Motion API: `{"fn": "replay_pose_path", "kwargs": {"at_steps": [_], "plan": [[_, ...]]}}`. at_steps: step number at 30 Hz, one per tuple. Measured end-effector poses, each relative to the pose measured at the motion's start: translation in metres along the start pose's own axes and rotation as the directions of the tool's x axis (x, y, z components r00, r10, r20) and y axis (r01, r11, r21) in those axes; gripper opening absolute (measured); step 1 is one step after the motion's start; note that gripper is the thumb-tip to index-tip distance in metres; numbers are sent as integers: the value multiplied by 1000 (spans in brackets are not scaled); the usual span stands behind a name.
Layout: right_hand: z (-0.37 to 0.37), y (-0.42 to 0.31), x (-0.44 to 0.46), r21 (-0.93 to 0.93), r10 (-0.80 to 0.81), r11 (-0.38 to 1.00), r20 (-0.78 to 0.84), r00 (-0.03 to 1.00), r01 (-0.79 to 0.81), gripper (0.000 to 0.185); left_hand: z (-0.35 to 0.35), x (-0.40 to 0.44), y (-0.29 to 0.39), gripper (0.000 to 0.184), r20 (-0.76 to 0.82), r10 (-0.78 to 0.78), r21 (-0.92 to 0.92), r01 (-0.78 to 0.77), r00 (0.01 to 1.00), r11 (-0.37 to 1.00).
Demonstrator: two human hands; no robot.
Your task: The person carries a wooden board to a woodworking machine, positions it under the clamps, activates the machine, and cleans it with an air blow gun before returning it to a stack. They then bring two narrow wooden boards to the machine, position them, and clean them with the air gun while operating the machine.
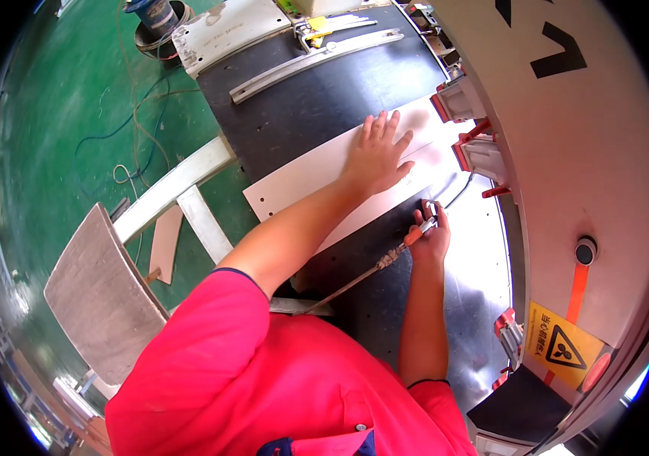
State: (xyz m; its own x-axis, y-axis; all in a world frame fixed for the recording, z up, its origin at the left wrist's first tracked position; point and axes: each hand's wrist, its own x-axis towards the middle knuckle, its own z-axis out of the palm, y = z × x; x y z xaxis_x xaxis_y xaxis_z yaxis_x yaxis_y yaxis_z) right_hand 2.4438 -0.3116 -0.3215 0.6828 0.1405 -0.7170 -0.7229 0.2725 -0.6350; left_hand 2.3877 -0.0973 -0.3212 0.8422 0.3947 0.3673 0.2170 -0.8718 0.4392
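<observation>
My left hand (376,158) lies flat with spread fingers on a long pale board (302,182), which has small holes at its near-left end. In my right hand (435,242) is an air blow gun (428,224), its thin nozzle pointing up and right toward the machine. A hose (347,287) runs from the gun's orange fitting down past my body. The board rests at a slant on the black table (271,137), its far end beside the red-and-grey clamps. My right fingers wrap round the gun and partly hide it.
Red-and-grey clamps (484,156) line the large machine (568,152) on the right. A metal rail (309,67) and yellow tool (317,30) lie at the table's far end. On the left are a wooden seat (104,292), a white frame (172,182) and floor hoses.
</observation>
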Motion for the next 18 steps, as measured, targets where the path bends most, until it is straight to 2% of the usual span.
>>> {"fn": "replay_pose_path", "kwargs": {"at_steps": [4, 7, 10, 16, 18], "plan": [[3, 0, -8, -1, -11, 1000, 21, 1000, 11, 26, -27, -25, 2, 51, 3, 116, -158, -114, 993, 981], [3, 1, -2, 9, -3, 1000, -1, 1000, 3, 20, -27, -45, -2, 48, 73, 146, -175, -131, 987, 976], [11, -2, -7, -1, 2, 1000, 8, 1000, -2, 19, -19, -48, -1, 44, 37, 144, -129, -138, 989, 982], [8, -1, 2, -14, 16, 1000, 122, 992, -15, 27, -15, -49, -1, 36, 29, 117, -169, -110, 993, 980], [13, 1, 6, -4, 31, 1000, 117, 993, -31, 27, -14, -49, -1, 34, 17, 115, -153, -111, 993, 982]]}}
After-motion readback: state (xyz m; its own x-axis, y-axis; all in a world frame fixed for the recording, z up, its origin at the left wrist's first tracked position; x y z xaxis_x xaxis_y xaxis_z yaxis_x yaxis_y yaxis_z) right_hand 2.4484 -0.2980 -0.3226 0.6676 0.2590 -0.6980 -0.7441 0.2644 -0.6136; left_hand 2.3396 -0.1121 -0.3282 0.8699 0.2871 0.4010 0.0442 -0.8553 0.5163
